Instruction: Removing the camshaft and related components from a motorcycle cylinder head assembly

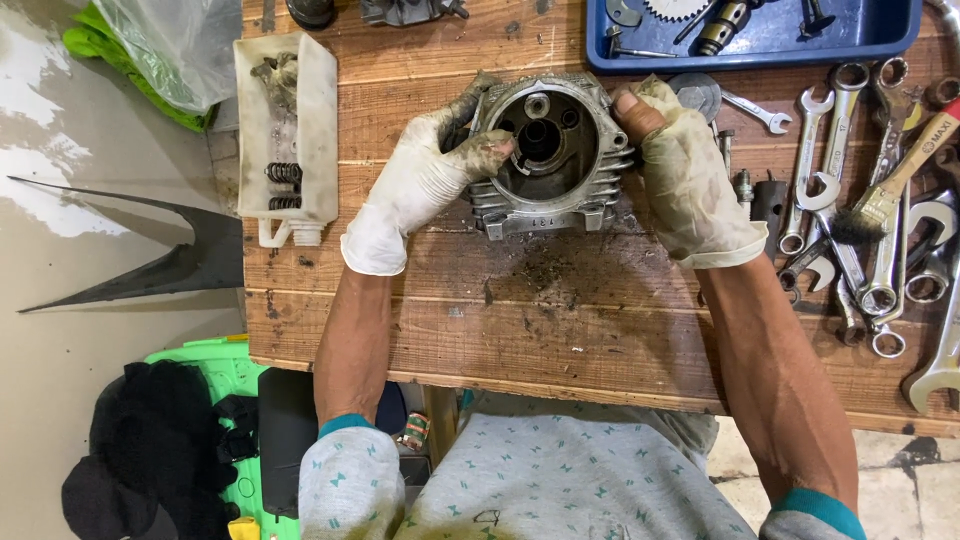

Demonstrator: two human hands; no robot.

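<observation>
Both gloved hands, left (425,180) and right (685,175), grip the finned engine head (550,155).

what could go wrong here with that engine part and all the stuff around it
1. The left hand has its thumb inside the bore of the cylinder head; the grimy glove could drop dirt inside.
2. Black debris lies on the table just below the head, and could get into it if it is laid down there.
3. The right hand works close to the spanners; an elbow swing might knock some off the edge.
</observation>
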